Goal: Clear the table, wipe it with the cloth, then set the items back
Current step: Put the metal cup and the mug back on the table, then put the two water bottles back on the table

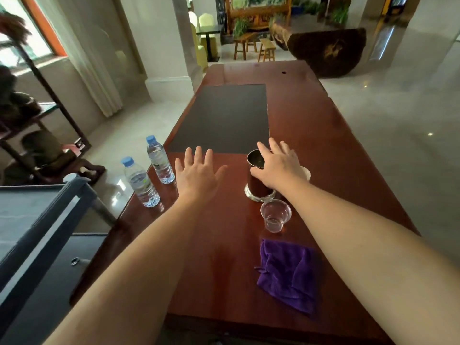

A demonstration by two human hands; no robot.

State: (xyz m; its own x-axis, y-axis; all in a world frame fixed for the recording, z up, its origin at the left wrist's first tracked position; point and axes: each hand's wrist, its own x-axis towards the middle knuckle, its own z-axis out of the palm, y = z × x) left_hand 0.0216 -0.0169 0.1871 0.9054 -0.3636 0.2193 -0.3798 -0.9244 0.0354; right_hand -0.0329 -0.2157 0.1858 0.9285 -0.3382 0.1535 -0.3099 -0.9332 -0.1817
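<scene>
On the long reddish-brown table (224, 245) stands a dark metal-rimmed cup (256, 175). My right hand (278, 165) reaches over it, thumb against its side and fingers spread past its rim. To the left, my left hand (196, 173) hovers flat above the wood, fingers straight, holding nothing. A small clear plastic cup (275, 215) stands just in front of the dark cup. A crumpled purple cloth (288, 272) lies nearer to me on the right. Two water bottles with blue caps (142, 183) (160, 160) stand at the table's left edge. Something white (307, 173) peeks out behind my right hand.
A black mat (224, 118) covers the table's far middle. A dark cart or shelf unit (37, 232) stands at the near left. A dark wooden rack (37, 120) is against the left wall. Glossy tiled floor (398, 120) lies to the right.
</scene>
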